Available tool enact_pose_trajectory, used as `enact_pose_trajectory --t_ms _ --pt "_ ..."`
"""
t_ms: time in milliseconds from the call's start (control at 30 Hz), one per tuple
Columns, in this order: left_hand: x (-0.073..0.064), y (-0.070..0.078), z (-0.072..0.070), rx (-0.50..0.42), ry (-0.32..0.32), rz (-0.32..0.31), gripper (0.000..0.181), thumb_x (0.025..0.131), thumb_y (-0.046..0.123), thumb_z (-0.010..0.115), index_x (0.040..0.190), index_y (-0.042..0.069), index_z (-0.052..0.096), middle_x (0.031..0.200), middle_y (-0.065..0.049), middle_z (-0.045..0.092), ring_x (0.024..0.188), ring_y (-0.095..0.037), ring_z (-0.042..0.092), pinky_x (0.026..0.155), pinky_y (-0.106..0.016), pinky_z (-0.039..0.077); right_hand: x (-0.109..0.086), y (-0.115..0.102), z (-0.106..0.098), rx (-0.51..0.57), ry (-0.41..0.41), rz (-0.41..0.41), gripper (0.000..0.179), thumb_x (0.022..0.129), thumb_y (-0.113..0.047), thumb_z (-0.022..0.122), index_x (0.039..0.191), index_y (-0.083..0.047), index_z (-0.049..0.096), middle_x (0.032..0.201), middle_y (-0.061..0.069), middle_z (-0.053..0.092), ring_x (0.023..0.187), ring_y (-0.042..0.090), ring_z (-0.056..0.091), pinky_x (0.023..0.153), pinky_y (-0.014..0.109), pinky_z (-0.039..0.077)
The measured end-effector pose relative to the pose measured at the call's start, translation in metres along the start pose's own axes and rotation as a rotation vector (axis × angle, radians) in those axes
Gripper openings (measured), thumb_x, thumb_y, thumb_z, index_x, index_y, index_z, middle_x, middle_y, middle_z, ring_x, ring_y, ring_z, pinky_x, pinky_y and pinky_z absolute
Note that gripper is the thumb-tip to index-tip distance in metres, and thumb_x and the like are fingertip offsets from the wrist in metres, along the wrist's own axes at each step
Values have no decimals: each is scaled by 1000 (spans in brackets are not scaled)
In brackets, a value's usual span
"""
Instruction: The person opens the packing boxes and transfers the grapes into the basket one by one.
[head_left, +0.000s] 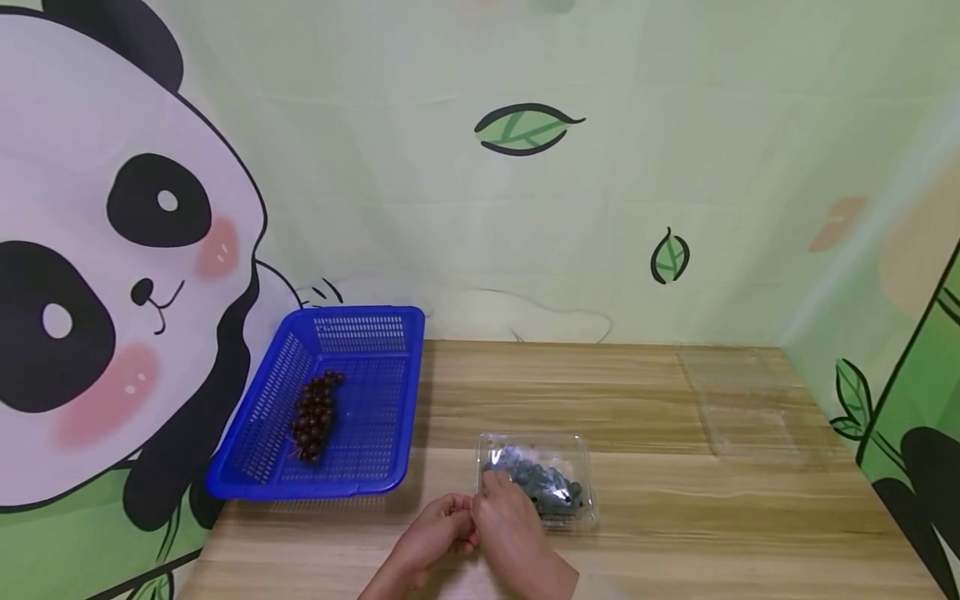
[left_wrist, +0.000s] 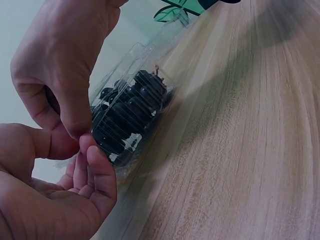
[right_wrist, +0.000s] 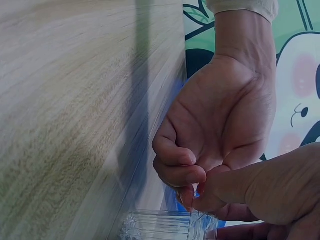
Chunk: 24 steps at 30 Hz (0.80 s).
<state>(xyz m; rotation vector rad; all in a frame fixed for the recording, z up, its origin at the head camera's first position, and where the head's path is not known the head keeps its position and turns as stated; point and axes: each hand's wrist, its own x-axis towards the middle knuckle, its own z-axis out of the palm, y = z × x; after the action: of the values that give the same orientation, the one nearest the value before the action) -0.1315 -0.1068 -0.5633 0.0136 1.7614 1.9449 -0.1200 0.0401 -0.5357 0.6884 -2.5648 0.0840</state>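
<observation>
A clear plastic box (head_left: 588,492) holding a bunch of dark grapes (head_left: 555,492) sits on the table before me. Both hands meet at its near left corner. My left hand (head_left: 437,533) pinches the thin plastic edge between thumb and curled fingers, as the right wrist view shows. Close against it, my right hand (head_left: 516,529) grips the same edge, its fingers bent over the box's left side. In the left wrist view the grapes (left_wrist: 125,117) show dark through the ribbed wall, and the hands' tips overlap, partly hiding the pinched edge.
A blue plastic basket (head_left: 408,400) stands left on the wooden table (head_left: 645,567), with a bunch of reddish-brown grapes (head_left: 315,417) inside. At the back right lies another clear plastic piece (head_left: 742,400). A printed panda backdrop (head_left: 420,167) rises behind the table.
</observation>
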Motion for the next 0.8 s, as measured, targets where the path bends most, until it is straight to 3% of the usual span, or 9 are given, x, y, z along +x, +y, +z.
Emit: enact_pose_trajectory --t_ms 533,800 --pt "2 -8 -1 -55 16 -18 17 99 4 55 114 -6 55 79 -1 58 72 -10 54 62 -19 48 1 -5 -6 53 -85 36 13 70 1 81 71 -6 70 82 3 52 77 17 49 61 26 46" --pt "-1 -8 -1 -56 21 -5 17 100 4 55 114 -6 56 78 0 58 72 -9 55 62 -19 47 -1 -7 -4 7 -89 29 11 70 2 78 74 -5 72 82 4 54 79 18 50 63 26 48"
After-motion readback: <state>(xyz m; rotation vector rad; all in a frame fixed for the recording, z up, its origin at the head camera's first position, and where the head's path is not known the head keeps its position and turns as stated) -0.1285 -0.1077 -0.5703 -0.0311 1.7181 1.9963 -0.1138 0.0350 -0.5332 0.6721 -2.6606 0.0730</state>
